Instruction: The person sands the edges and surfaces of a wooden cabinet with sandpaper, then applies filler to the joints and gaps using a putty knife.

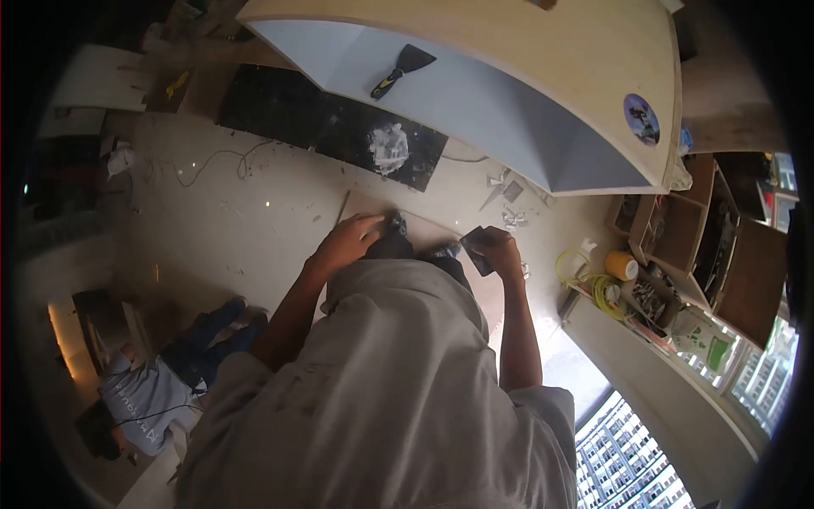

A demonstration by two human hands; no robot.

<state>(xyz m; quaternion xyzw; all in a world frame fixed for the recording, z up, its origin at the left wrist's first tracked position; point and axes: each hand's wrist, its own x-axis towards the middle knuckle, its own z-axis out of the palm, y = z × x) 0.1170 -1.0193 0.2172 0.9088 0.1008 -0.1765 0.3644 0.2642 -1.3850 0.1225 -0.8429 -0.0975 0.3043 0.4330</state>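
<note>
My left hand is in front of my left thigh, its fingers loosely apart with nothing in them. In my right hand is a dark flat rectangular object; its exact kind does not show. Beyond my feet, a putty knife with a black and yellow handle lies on the pale inner panel of a wooden cabinet. A black board on the floor bears a smear of white paste. Neither hand touches the knife or the board.
Small metal pieces lie on the floor right of the board. A cable runs across the floor at left. Another person is low at the lower left. Open wooden cabinets and a yellow-green hose are at right, near windows.
</note>
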